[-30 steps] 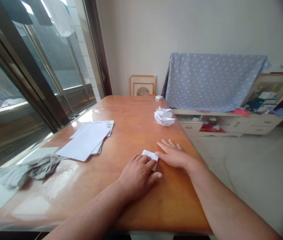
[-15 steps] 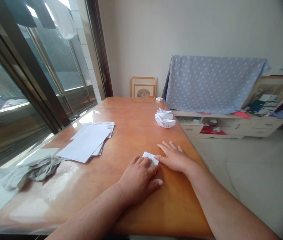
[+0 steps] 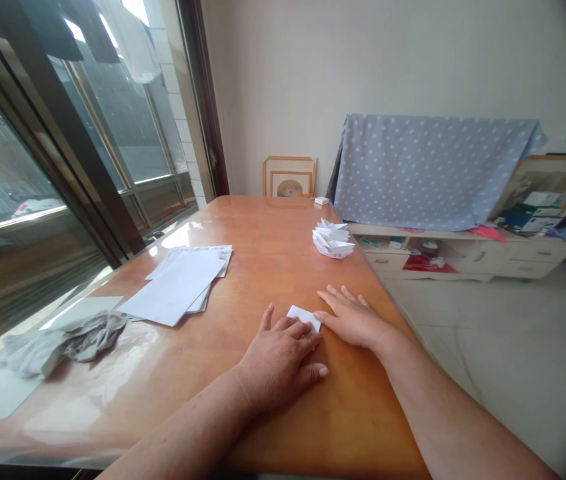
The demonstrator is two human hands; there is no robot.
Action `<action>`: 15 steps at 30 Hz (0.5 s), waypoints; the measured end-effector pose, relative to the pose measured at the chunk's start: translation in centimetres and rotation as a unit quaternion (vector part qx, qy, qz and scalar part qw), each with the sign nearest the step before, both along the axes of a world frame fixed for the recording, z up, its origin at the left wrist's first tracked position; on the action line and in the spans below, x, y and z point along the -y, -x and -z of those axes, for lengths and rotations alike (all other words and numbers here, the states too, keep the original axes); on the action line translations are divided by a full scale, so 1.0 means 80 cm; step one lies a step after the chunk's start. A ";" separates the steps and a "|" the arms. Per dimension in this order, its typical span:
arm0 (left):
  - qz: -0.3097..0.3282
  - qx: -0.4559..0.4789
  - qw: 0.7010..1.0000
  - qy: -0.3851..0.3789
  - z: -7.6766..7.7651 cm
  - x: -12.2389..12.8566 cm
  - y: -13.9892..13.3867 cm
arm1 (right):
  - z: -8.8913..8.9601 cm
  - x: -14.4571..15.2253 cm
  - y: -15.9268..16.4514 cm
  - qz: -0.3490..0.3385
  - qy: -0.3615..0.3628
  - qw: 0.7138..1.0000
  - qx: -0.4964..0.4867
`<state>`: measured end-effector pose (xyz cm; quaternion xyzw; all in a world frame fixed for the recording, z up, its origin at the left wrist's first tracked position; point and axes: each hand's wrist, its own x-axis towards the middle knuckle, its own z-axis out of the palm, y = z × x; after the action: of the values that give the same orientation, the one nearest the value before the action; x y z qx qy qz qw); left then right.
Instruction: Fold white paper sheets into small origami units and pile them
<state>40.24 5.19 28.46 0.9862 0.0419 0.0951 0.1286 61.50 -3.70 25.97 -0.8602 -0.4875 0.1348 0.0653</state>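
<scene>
A small folded piece of white paper [image 3: 303, 313] lies flat on the wooden table [image 3: 263, 230], partly covered by my fingers. My left hand [image 3: 283, 350] rests over its near part, fingers apart and pressing down, with the thumb out to the right on the table. On the paper's right edge sits the thumb of my right hand [image 3: 353, 317]; the other fingers are stretched and spread on the tabletop. Farther off, near the table's right edge, stands a cluster of folded white paper boats [image 3: 333, 240], nested together.
Loose white sheets [image 3: 177, 283] lie stacked at the left. A crumpled grey cloth [image 3: 95, 337] is near the window side. At the far end sits a small white box [image 3: 321, 200]. Beyond the right edge stands a low white cabinet [image 3: 493, 257] below a dotted blue cloth [image 3: 437, 170].
The little finger of my left hand has lifted and spread outward. Both hands stay on the paper. The whole view has shifted slightly.
</scene>
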 end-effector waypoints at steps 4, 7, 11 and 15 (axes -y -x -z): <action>-0.001 -0.004 1.000 0.004 -0.001 -0.001 -0.002 | 0.000 -0.001 0.000 0.005 0.003 1.000 -0.006; -0.003 -0.001 1.000 0.004 0.000 -0.002 -0.003 | 0.001 -0.002 0.001 0.008 -0.002 1.000 -0.004; -0.006 0.001 1.000 0.017 0.002 -0.005 -0.004 | 0.003 -0.001 0.000 0.009 -0.009 1.000 -0.001; -0.011 0.012 1.000 0.015 0.007 -0.009 -0.005 | -0.004 -0.003 0.008 0.009 -0.132 0.991 0.020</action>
<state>40.65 5.90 27.94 0.9825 0.0530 0.1074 0.1425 60.90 -3.44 26.29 -0.8510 -0.4944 0.0513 0.1696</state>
